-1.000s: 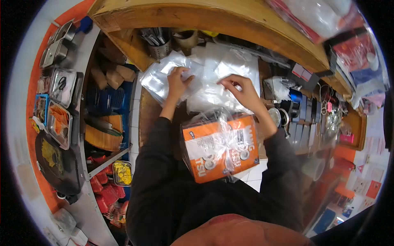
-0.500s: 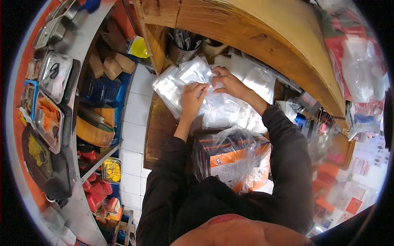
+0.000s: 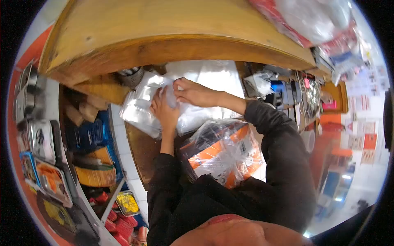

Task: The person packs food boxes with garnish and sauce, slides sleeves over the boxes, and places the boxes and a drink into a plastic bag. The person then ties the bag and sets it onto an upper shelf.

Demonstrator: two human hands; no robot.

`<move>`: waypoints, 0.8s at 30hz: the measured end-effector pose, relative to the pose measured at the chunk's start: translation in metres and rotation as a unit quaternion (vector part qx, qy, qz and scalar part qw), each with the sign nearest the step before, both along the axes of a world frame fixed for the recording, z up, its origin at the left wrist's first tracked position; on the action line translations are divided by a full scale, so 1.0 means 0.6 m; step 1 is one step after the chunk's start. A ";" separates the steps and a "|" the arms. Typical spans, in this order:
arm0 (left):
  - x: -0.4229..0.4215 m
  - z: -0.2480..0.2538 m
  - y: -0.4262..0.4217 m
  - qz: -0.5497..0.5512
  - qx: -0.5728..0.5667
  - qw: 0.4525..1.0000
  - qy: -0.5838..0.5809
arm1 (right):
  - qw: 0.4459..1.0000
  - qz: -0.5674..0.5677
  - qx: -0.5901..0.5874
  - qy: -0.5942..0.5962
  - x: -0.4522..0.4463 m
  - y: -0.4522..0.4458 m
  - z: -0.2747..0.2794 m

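Stacks of clear plastic bags (image 3: pixel 141 100) lie on the wooden table under the shelf, shiny and overlapping. On top of them my left hand (image 3: pixel 165 111) rests with its fingers stretched out and slightly apart against the plastic. My right hand (image 3: pixel 197 93) is beside it, fingers bent and pinched on a clear plastic bag (image 3: pixel 171 98) between the hands. The bag's edges are hard to make out in the glare. Nearer my body stands an orange and black box (image 3: pixel 211 158) wrapped in clear plastic.
A thick wooden shelf (image 3: pixel 180 45) overhangs the bags. Under it at the left is a metal container (image 3: pixel 131 77) of utensils. Left of the table, trays (image 3: pixel 53 176) sit on a counter, with a yellow-filled container (image 3: pixel 128 203) lower down. Cables and small items (image 3: pixel 305 96) crowd the right.
The view has swung, so the table appears farther left and the shelf larger. My left hand's fingers have spread on the plastic; my right hand still pinches beside it.
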State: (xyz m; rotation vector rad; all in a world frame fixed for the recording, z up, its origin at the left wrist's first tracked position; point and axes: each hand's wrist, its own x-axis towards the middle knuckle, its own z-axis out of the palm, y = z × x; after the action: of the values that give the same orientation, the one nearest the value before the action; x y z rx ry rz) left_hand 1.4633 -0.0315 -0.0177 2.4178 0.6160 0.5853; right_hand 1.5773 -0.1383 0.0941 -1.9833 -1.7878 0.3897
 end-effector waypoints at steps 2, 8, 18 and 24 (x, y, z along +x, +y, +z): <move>0.004 -0.013 0.015 -0.042 -0.005 0.999 -0.023 | 0.997 -0.075 0.001 -0.026 -0.019 -0.029 0.076; -0.084 0.199 0.035 -0.174 -0.415 0.892 -0.041 | 0.821 -0.409 0.205 0.341 -0.056 -0.151 0.204; -0.224 0.437 -0.218 -0.173 -0.699 0.676 -0.157 | 0.652 -0.210 0.271 0.677 -0.288 -0.302 0.258; -0.243 0.419 -0.324 0.004 -0.496 0.782 -0.378 | 0.891 -0.040 0.058 0.449 -0.271 -0.533 0.170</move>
State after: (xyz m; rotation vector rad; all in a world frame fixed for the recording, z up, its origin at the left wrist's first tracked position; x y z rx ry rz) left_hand 1.3173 -0.2261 0.2337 1.0492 0.4023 0.8703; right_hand 1.4147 -0.4579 0.1962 -1.4036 -1.0891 0.9567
